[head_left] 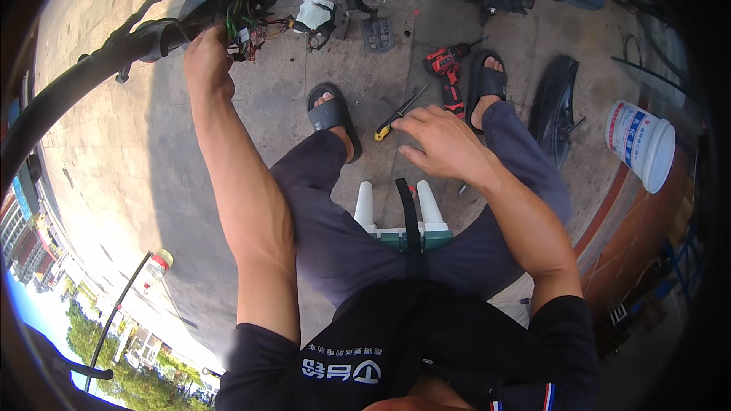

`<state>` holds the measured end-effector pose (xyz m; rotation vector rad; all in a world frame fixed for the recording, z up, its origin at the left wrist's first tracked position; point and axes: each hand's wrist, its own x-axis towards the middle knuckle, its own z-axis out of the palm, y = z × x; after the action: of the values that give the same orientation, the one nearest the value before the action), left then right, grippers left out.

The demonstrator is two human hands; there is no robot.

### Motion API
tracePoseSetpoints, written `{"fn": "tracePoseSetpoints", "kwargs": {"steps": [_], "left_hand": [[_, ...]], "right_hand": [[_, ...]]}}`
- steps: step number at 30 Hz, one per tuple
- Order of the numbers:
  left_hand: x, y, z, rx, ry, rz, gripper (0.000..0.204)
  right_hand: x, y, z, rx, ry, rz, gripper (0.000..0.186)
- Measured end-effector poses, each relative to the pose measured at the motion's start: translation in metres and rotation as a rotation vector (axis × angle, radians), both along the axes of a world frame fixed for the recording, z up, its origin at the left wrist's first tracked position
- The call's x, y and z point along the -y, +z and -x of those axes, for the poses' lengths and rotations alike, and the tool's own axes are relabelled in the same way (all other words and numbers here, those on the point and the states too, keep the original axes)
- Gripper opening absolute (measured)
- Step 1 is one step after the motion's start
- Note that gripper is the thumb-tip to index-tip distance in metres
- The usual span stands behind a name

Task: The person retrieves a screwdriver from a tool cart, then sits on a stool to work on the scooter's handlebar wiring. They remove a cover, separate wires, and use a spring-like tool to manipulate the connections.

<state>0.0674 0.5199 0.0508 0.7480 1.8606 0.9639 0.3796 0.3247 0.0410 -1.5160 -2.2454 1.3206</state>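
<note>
Up at the left, the left hand point(207, 57) pinches into the tangled wire bundle point(247, 30) under the scooter's handlebar point(91, 68). Rightward, the right hand point(445, 141) hovers empty, fingers spread, just beside a yellow-handled screwdriver point(397, 116) on the pavement, near the red drill point(448, 76).

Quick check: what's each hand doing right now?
Left hand: up at the wire bundle; whether its fingers are closed on it cannot be told.
Right hand: open, empty, above the screwdriver.

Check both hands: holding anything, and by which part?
Left hand is at the wire bundle; the grip itself cannot be told. Right hand is open and empty above the screwdriver.
</note>
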Motion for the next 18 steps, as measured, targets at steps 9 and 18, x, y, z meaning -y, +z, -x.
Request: {"fn": "tracePoseSetpoints", "kwargs": {"steps": [9,18], "left_hand": [[0.014,0.006,0.011,-0.283,-0.286,-0.106,0.034],[0.014,-0.001,0.023,-0.611,-0.422,-0.016,0.04]], "right_hand": [[-0.008,0.006,0.009,-0.05,-0.023,-0.047,0.039],[-0.01,0.009,0.008,-0.026,-0.017,0.023,0.043]]}}
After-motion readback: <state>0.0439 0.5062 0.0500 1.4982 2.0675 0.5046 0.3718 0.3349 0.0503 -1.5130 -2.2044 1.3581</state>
